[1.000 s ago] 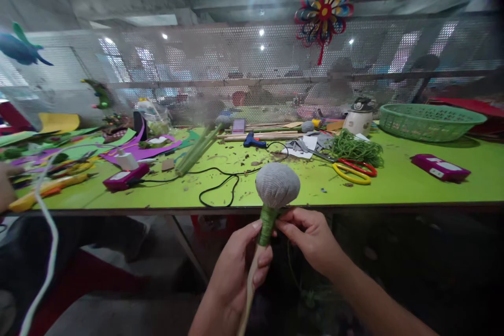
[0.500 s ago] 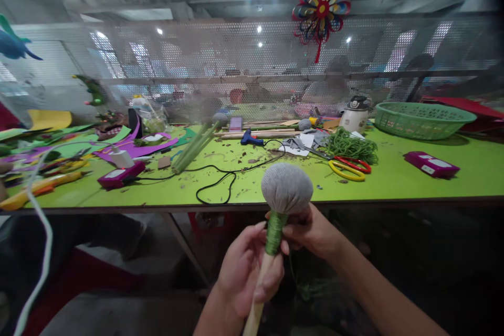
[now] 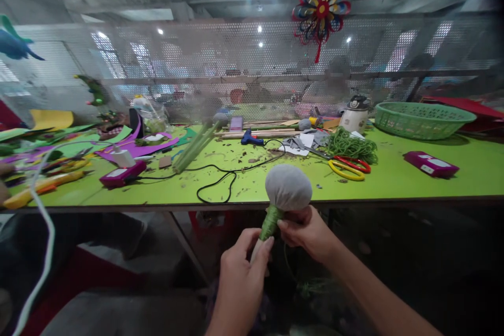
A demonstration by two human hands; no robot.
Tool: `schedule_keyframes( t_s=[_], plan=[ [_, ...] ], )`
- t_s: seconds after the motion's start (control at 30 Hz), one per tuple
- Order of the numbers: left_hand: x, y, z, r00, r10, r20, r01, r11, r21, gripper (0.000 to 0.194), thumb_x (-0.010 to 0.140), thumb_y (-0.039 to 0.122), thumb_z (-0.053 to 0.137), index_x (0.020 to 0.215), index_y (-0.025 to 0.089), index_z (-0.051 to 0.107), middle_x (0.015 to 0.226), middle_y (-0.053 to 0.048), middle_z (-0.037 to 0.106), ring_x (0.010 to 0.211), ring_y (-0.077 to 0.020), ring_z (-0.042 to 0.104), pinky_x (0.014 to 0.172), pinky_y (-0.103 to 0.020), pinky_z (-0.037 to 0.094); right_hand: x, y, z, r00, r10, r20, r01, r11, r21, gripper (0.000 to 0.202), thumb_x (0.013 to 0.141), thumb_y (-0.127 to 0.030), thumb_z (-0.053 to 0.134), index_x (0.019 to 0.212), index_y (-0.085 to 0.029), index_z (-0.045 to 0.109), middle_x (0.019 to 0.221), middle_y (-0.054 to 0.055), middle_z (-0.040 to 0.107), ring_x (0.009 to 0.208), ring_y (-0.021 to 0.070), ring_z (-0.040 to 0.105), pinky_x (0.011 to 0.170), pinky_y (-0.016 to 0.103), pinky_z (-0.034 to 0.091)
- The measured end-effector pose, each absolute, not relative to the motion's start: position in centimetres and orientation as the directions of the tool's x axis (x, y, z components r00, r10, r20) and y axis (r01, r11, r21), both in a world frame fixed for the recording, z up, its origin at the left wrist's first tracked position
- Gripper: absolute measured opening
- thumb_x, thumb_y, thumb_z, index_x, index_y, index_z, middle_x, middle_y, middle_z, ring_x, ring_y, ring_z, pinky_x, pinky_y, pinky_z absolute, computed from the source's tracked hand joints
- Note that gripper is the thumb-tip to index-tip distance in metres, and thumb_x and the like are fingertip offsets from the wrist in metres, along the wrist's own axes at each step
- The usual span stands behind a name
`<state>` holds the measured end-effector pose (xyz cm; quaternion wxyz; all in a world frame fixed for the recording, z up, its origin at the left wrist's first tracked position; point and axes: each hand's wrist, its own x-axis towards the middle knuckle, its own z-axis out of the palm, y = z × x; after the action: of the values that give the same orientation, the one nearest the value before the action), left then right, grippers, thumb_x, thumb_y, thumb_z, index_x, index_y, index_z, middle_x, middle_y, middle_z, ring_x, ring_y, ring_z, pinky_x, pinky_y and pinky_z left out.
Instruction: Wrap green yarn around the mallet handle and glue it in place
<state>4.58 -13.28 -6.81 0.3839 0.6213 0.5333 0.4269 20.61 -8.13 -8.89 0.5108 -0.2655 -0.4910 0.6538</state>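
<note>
Stick (image 3: pixel 255 250) sits between left-hand fingers (image 3: pixel 264 252).

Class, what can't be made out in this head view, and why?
Head view:
Stick, lower end: behind the left hand.
Right purple box, print: too small.
Green basket, floor: hidden by near wall.
Blue figure, left part: cut off by picture's edge.

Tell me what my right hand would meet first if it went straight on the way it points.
The green-wrapped neck just below the grey ball. Your right hand points left towards it, and its fingertips look to be at the wrapping already, though one view leaves actual contact uncertain.
</note>
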Motion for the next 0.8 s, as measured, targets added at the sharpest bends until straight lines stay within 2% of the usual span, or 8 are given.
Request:
schedule_keyframes(
  t_s=[0.1,0.23,0.37,0.5,0.63,0.8],
  plan=[
    [4.6,-13.0,-7.0,0.100,0.994,0.049,0.238,-0.072,0.969,0.026,0.085,0.042,0.052,0.091,0.018,0.060,0.059,0.002,0.057,0.044,-0.0099,0.051,0.042,-0.019,0.036,20.4,-8.2,-8.6,-0.360,0.920,0.156,-0.440,-0.020,-0.898,0.015,0.075,-0.026,0.072,0.077,-0.014,0.064,0.043,-0.010,0.034,0.037,0.0038,0.022,0.038,0.021,0.020],
    [4.8,-12.6,-7.1,0.144,0.989,-0.027,0.102,0.013,0.995,0.029,0.085,0.043,0.053,0.094,0.017,0.059,0.058,0.003,0.057,0.040,-0.0069,0.048,0.036,-0.015,0.029,20.5,-8.2,-8.4,-0.383,0.910,0.159,-0.456,-0.037,-0.889,0.018,0.079,-0.025,0.069,0.093,-0.014,0.066,0.041,-0.011,0.034,0.036,0.0041,0.024,0.039,0.020,0.023],
    [4.9,-12.4,-6.5,0.216,0.970,-0.110,0.009,0.111,0.994,0.029,0.085,0.043,0.053,0.079,0.015,0.057,0.051,0.003,0.054,0.033,-0.0051,0.043,0.032,-0.014,0.029,20.6,-8.2,-8.4,-0.411,0.892,0.189,-0.466,-0.028,-0.884,0.023,0.081,-0.025,0.068,0.101,-0.014,0.066,0.042,-0.011,0.036,0.036,0.0036,0.024,0.041,0.021,0.027],
    [4.9,-12.7,-5.7,0.290,0.943,-0.162,-0.088,0.195,0.977,0.032,0.085,0.041,0.052,0.068,0.015,0.053,0.049,0.002,0.055,0.032,-0.0037,0.042,0.033,-0.013,0.029,20.7,-8.3,-8.3,-0.406,0.894,0.191,-0.452,-0.015,-0.892,0.027,0.079,-0.027,0.069,0.102,-0.013,0.066,0.042,-0.011,0.037,0.035,0.0036,0.024,0.040,0.021,0.028],
    [4.8,-13.0,-5.4,0.330,0.927,-0.178,-0.148,0.237,0.960,0.028,0.086,0.040,0.051,0.076,0.014,0.054,0.053,0.001,0.058,0.032,-0.0032,0.041,0.033,-0.013,0.029,20.7,-8.6,-8.2,-0.378,0.913,0.155,-0.426,-0.023,-0.904,0.028,0.076,-0.028,0.071,0.099,-0.013,0.066,0.041,-0.011,0.037,0.035,0.0036,0.024,0.040,0.021,0.029],
    [4.7,-13.0,-5.5,0.313,0.933,-0.180,-0.081,0.215,0.973,0.032,0.086,0.043,0.050,0.072,0.014,0.054,0.050,0.001,0.057,0.032,-0.0042,0.042,0.034,-0.014,0.029,20.4,-8.8,-8.0,-0.350,0.927,0.137,-0.418,-0.023,-0.908,0.025,0.074,-0.029,0.073,0.092,-0.012,0.066,0.040,-0.011,0.038,0.034,0.0031,0.023,0.039,0.020,0.026]
  ],
)
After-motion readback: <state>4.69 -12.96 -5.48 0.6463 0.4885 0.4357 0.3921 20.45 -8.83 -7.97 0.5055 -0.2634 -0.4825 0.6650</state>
